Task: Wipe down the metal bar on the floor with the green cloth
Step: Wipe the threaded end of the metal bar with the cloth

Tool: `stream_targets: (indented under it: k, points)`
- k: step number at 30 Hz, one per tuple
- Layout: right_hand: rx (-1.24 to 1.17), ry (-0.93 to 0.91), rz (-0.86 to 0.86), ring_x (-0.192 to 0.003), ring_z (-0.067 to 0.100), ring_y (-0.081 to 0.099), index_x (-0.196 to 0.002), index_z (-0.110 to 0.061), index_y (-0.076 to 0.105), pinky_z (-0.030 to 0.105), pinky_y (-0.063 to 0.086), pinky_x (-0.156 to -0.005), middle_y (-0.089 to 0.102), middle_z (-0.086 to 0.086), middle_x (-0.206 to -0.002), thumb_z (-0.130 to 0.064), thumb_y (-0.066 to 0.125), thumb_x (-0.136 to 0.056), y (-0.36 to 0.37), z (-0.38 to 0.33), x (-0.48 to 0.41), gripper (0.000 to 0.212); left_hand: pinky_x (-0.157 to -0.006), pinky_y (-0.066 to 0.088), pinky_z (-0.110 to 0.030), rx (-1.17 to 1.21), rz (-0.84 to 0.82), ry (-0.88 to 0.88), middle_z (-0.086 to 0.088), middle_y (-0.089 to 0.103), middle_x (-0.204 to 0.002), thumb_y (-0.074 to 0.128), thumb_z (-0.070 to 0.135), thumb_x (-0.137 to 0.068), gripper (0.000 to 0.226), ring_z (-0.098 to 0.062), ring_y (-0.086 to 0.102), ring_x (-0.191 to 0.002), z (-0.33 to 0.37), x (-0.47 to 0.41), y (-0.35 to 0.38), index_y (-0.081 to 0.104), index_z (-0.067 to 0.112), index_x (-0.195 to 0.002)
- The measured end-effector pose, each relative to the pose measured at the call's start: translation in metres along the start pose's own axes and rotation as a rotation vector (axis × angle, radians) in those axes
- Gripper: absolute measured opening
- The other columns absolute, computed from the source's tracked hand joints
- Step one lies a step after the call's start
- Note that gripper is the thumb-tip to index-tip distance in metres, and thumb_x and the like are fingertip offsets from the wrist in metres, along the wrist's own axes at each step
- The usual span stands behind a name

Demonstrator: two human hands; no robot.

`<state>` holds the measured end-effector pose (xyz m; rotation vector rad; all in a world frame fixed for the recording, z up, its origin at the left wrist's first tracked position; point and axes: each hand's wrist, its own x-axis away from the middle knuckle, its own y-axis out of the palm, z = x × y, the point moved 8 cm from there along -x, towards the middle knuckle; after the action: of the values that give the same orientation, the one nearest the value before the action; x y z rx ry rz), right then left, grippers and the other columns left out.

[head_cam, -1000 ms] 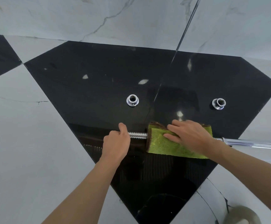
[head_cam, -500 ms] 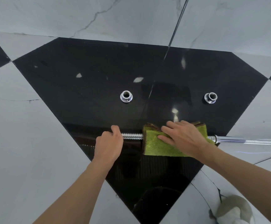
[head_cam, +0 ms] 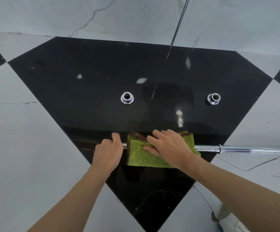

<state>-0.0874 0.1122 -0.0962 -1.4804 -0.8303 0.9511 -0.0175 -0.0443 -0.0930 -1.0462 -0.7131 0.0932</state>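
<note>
A chrome metal bar [head_cam: 236, 149] lies across the floor and runs off the right edge; its near end is threaded. My left hand [head_cam: 108, 152] is closed around the bar's left end. A green cloth [head_cam: 142, 156] with brown edging is draped over the threaded part just right of that hand. My right hand [head_cam: 167, 147] presses flat on the cloth, fingers spread, and holds it against the bar. The stretch of bar under the cloth and hands is hidden.
Two chrome threaded collars, one left [head_cam: 127, 97] and one right [head_cam: 213, 98], stand on the black floor tile [head_cam: 85, 91] beyond the bar. White marble tiles [head_cam: 18, 148] surround it. A pale shoe or cloth [head_cam: 227, 218] shows at the bottom right.
My right hand has slid the green cloth leftwards along the bar, close to my left hand. More threaded bar now shows to the right of the cloth.
</note>
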Motion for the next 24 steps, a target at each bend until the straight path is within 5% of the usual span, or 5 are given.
stream_targets:
  k: [3,7,10,18,24]
  points:
    - [0.035,0.015,-0.014,-0.061,0.014,0.058,-0.099,-0.022,0.063,0.031,0.050,-0.060,0.058,-0.005,-0.081,-0.051,0.030,-0.107,-0.005,0.021,0.022,0.045,-0.078,0.040,-0.037,0.290,-0.056,-0.216,-0.022,0.061,-0.111,0.031,0.028,-0.105,0.037,-0.037,0.058,-0.098,-0.008,-0.002,0.001,0.049,0.000,-0.121]
    - [0.088,0.042,-0.029,-0.062,0.015,0.059,-0.099,-0.021,0.063,0.032,0.052,-0.060,0.059,-0.004,-0.081,-0.052,0.024,-0.109,-0.014,0.065,0.062,0.051,-0.071,0.035,-0.035,0.618,-0.090,-0.498,-0.017,0.058,-0.110,0.021,0.046,-0.099,0.062,-0.022,0.051,-0.080,-0.008,0.005,0.005,0.060,0.001,-0.117]
    - [0.174,0.042,-0.018,-0.063,0.018,0.058,-0.095,-0.020,0.062,0.033,0.050,-0.060,0.058,-0.002,-0.081,-0.051,0.024,-0.110,-0.022,0.098,0.087,0.052,-0.060,0.031,-0.032,0.627,-0.044,-0.503,-0.014,0.058,-0.101,0.022,0.046,-0.100,0.062,-0.020,0.049,-0.076,-0.004,0.004,0.001,0.060,0.001,-0.116]
    - [0.252,0.172,-0.034,-0.065,0.020,0.051,-0.096,-0.019,0.060,0.038,0.045,-0.064,0.054,-0.001,-0.082,-0.050,0.024,-0.112,-0.020,0.118,0.080,0.050,-0.082,0.038,-0.040,0.710,0.079,-0.518,-0.009,0.052,-0.087,0.023,0.049,-0.100,0.055,-0.024,0.052,-0.084,0.008,-0.009,-0.007,0.051,0.005,-0.085]
    - [0.203,0.123,0.028,-0.066,0.019,0.053,-0.095,-0.021,0.059,0.036,0.047,-0.066,0.055,-0.003,-0.082,-0.050,0.031,-0.111,-0.009,0.074,0.033,0.043,-0.081,0.039,-0.041,0.740,0.110,-0.513,-0.012,0.056,-0.089,0.024,0.045,-0.100,0.053,-0.026,0.053,-0.085,0.013,-0.017,-0.011,0.052,0.002,-0.088]
